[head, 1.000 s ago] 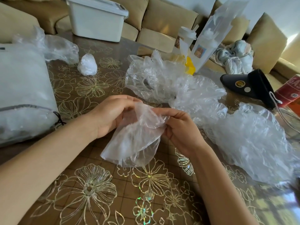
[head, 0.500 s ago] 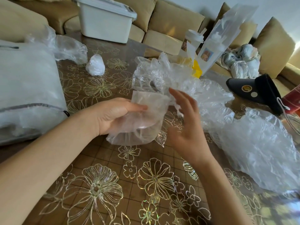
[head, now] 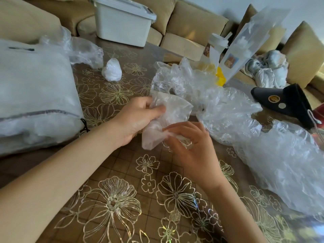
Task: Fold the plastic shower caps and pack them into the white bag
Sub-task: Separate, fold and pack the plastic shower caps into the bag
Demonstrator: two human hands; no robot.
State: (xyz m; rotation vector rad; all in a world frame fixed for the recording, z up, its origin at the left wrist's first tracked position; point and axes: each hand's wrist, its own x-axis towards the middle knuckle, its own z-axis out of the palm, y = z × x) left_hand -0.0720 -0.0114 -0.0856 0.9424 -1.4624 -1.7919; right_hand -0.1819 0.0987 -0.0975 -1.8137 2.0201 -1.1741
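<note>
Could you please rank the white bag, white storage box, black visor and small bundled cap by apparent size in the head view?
1. white bag, nearest the camera
2. white storage box, farther off, so probably bigger than it looks
3. black visor
4. small bundled cap

Left hand (head: 136, 118), right hand (head: 191, 149): two. Held shower cap (head: 173, 109): one. White bag (head: 35, 93): one.

white bag (head: 31, 95) cut off at left edge, fingertips of left hand (head: 136, 118) hidden behind shower cap (head: 173, 109)
</note>
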